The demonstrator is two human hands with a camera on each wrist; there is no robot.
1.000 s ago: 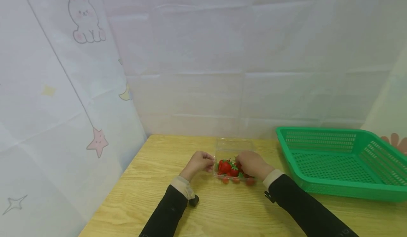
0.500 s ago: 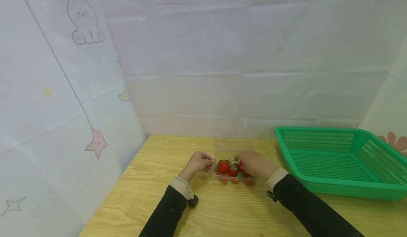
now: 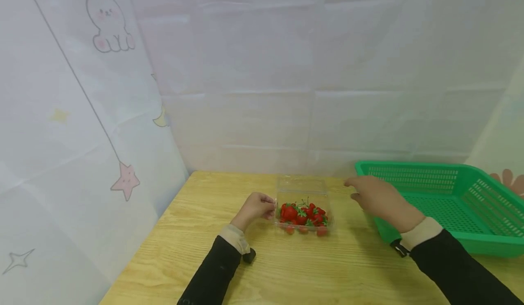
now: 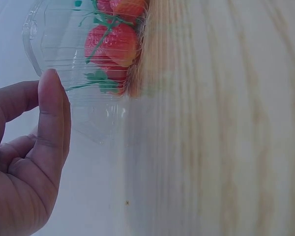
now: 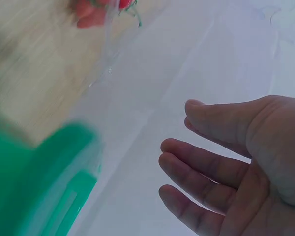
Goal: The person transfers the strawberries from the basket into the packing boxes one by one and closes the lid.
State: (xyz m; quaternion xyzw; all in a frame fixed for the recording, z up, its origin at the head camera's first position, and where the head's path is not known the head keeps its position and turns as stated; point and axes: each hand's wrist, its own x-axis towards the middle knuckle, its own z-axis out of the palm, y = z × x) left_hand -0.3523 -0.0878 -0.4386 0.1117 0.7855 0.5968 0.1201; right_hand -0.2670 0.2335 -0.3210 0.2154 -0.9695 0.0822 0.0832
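A clear plastic punnet (image 4: 59, 56) stands on the table with its lid (image 3: 302, 185) raised at the back. Several red strawberries (image 3: 289, 212) with green leaves and stems lie in it. My left hand (image 3: 254, 209) is at the punnet's left side, thumb and fingertips pinching its edge; the left wrist view shows the fingers (image 4: 50, 108) right at the rim. To the punnet's right, my right hand (image 3: 382, 201) is raised in front of the green basket's left corner. The right wrist view shows its fingers (image 5: 206, 167) apart and relaxed, holding nothing.
A large green plastic basket (image 3: 483, 242) with slotted walls and a mesh floor stands at the right of the wooden table (image 3: 278, 273). Behind the table hangs a pale sheet (image 3: 254, 68); a printed sheet (image 3: 73, 168) covers the left side.
My right hand has lifted out of the punnet and moved right to the green basket, uncovering the strawberries on the right. The left hand has stayed at the punnet's edge.
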